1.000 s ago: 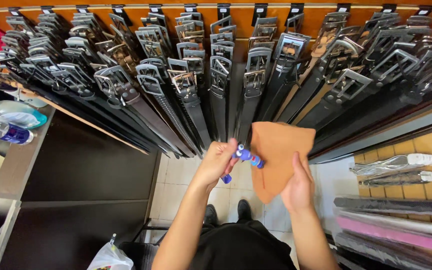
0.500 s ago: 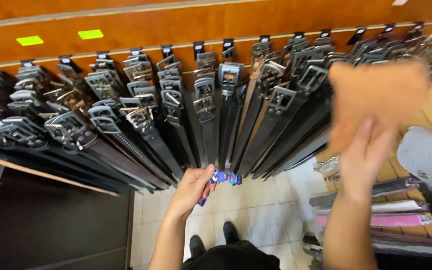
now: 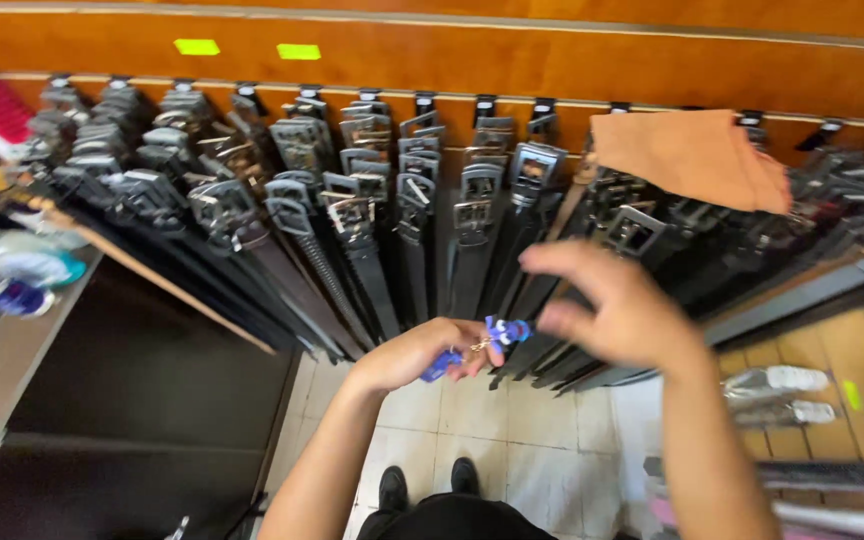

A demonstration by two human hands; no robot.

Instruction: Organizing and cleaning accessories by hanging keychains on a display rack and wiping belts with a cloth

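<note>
My left hand [image 3: 414, 354] is closed on a small blue keychain figure [image 3: 499, 334] with a gold ring, held below a row of hanging belts [image 3: 422, 210]. My right hand [image 3: 620, 308] is blurred, fingers apart and holding nothing, just to the right of the keychain. An orange-brown cloth [image 3: 690, 155] lies draped over the belt buckles at the upper right, apart from both hands. The belts are dark with silver buckles and hang from hooks on an orange wooden wall [image 3: 512, 60].
A dark counter [image 3: 142, 400] stands at the left with bottles [image 3: 22, 285] on a shelf beside it. Rolled belts and packages [image 3: 782, 390] lie on a wooden surface at the right. My shoes [image 3: 427, 485] stand on pale floor tiles below.
My right hand carried the cloth up, left it on the belt buckles, and has come back down empty toward the keychain. The left hand kept hold of the keychain.
</note>
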